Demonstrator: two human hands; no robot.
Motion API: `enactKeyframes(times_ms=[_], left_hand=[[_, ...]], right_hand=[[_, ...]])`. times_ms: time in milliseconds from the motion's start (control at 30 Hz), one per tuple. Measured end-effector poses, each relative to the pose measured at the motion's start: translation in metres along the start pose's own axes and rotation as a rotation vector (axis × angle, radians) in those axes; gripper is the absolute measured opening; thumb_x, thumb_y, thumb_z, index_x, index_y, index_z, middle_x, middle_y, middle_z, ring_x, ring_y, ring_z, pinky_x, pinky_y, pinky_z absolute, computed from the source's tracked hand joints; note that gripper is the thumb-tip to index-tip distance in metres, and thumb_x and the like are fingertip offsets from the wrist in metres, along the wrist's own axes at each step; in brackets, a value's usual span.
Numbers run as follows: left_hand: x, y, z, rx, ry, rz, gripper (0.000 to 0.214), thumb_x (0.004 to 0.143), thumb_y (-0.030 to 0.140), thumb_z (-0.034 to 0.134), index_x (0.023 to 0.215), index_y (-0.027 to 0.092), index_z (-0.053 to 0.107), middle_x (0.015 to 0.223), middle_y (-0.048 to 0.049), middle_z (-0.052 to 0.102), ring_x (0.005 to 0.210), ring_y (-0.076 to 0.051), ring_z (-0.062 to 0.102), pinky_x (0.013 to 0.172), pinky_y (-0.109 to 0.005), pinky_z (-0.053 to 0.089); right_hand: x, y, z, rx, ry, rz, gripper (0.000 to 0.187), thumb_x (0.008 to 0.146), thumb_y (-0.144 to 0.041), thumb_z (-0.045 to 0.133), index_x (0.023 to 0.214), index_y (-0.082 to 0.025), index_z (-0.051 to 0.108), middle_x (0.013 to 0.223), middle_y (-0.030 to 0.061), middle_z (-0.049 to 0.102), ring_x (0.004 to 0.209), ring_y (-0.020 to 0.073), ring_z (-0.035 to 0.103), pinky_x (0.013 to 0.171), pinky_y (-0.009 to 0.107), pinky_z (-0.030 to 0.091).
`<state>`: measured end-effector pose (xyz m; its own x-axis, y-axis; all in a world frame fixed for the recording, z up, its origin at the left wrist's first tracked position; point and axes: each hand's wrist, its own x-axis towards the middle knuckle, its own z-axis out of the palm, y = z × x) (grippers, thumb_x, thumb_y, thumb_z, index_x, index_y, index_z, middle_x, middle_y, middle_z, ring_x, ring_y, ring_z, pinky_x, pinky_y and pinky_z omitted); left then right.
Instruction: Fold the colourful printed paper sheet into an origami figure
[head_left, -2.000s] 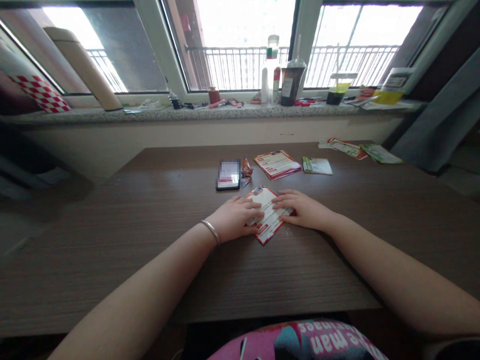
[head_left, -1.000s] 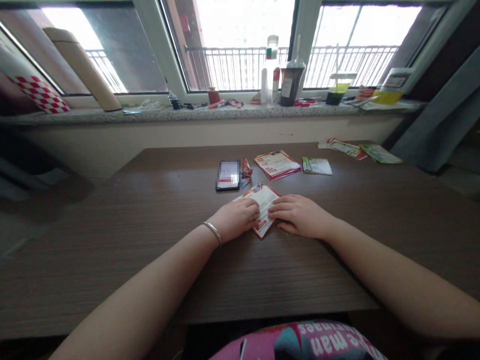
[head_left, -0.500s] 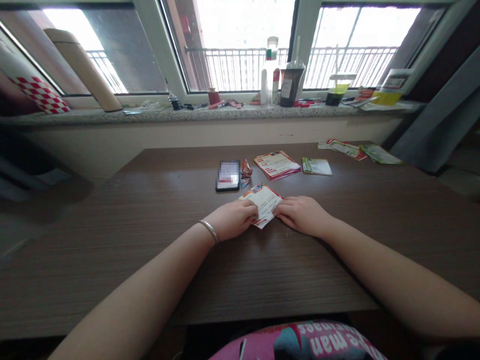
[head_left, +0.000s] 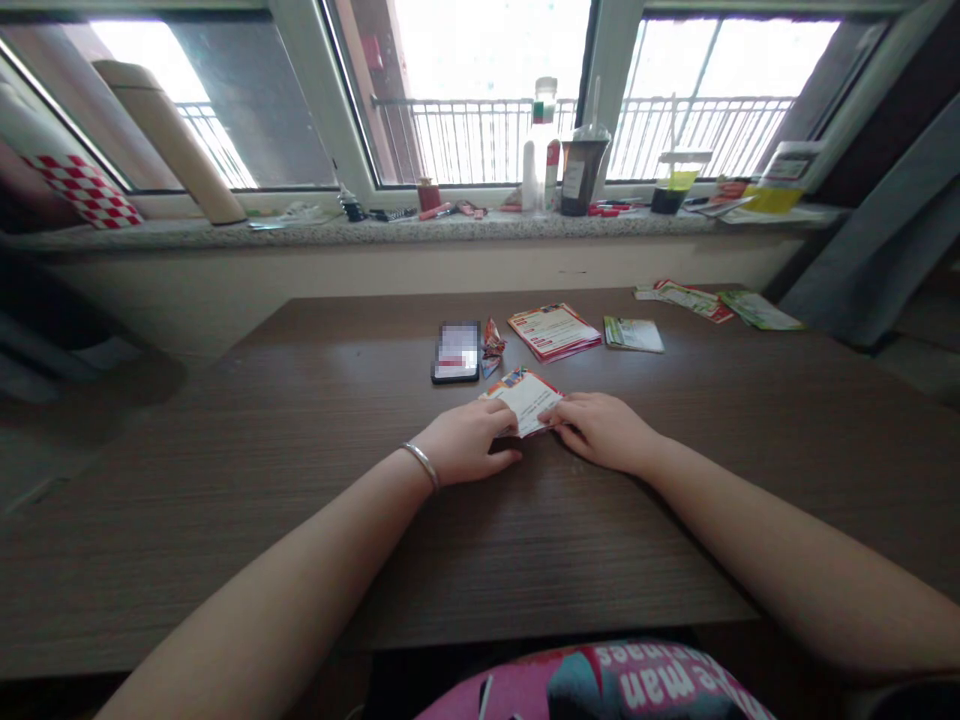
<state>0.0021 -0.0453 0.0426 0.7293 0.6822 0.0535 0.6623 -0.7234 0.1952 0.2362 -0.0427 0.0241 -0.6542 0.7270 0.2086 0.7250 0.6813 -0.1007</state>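
Note:
A printed leaflet (head_left: 525,393), white with an orange-red edge, lies on the table in front of me, its near corner lifted and bent up. My left hand (head_left: 472,440) rests its fingers on the left side of the leaflet, the thumb stretched out apart on the table. On the right, my right hand (head_left: 600,430) pinches the near right edge of the leaflet between thumb and fingers. Behind it lie a stack of similar leaflets (head_left: 555,330) and a crumpled or folded colourful piece of paper (head_left: 492,347).
A phone (head_left: 456,352) lies left of the folded piece. To the right are a small stack of green-white cards (head_left: 634,334) and several loose cards (head_left: 694,299) near the back edge. Bottles and a dark drink cup (head_left: 581,170) stand on the windowsill (head_left: 465,228).
The near corner of the leaflet has been bent upward and away from me. My left thumb has moved out from the leaflet onto the table; my right fingers have shifted slightly left.

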Motion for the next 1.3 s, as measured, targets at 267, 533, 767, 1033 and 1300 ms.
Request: enactKeyframes(times_ms=[267, 533, 767, 1033, 1300], left_hand=[[0.006, 0.009, 0.007, 0.092, 0.093, -0.025, 0.039, 0.094, 0.046, 0.037, 0.085, 0.02, 0.064, 0.089, -0.0054, 0.067, 0.089, -0.019, 0.061, 0.079, -0.029, 0.045], [0.01, 0.003, 0.008, 0.096, 0.11, -0.073, 0.032, 0.094, 0.037, 0.037, 0.083, 0.019, 0.061, 0.085, -0.0048, 0.066, 0.079, -0.016, 0.06, 0.069, -0.026, 0.044], [0.015, -0.011, 0.012, -0.042, 0.112, -0.092, 0.033, 0.094, 0.029, 0.037, 0.077, 0.017, 0.061, 0.084, -0.0048, 0.065, 0.081, -0.016, 0.058, 0.074, -0.027, 0.044], [0.018, -0.016, 0.023, -0.033, 0.212, -0.131, 0.019, 0.086, 0.026, 0.05, 0.074, 0.016, 0.06, 0.086, -0.0055, 0.06, 0.079, -0.016, 0.055, 0.073, -0.027, 0.045], [0.019, -0.021, 0.026, -0.008, 0.238, -0.133, 0.015, 0.085, 0.023, 0.051, 0.074, 0.016, 0.058, 0.084, -0.0052, 0.057, 0.078, -0.016, 0.054, 0.073, -0.028, 0.045]], right_hand=[[0.0, -0.002, -0.006, -0.038, -0.017, -0.015, 0.022, 0.09, -0.026, 0.045, 0.098, -0.02, 0.065, 0.097, 0.0076, 0.069, 0.093, 0.0192, 0.062, 0.08, 0.029, 0.044], [-0.003, -0.001, -0.004, -0.003, -0.025, 0.011, 0.023, 0.091, -0.028, 0.044, 0.098, -0.021, 0.065, 0.096, 0.0073, 0.068, 0.095, 0.0189, 0.061, 0.082, 0.029, 0.043], [-0.003, -0.001, -0.003, 0.064, 0.011, 0.075, 0.024, 0.09, -0.031, 0.047, 0.106, -0.023, 0.062, 0.098, 0.006, 0.067, 0.091, 0.0184, 0.061, 0.078, 0.028, 0.044], [-0.002, 0.003, 0.004, 0.081, 0.056, 0.02, 0.023, 0.09, -0.028, 0.047, 0.101, -0.025, 0.067, 0.097, 0.0047, 0.07, 0.093, 0.0184, 0.061, 0.081, 0.029, 0.044], [0.0, 0.003, 0.005, 0.047, 0.071, -0.045, 0.024, 0.09, -0.027, 0.049, 0.104, -0.025, 0.068, 0.107, 0.0008, 0.07, 0.098, 0.0193, 0.059, 0.086, 0.032, 0.045]])
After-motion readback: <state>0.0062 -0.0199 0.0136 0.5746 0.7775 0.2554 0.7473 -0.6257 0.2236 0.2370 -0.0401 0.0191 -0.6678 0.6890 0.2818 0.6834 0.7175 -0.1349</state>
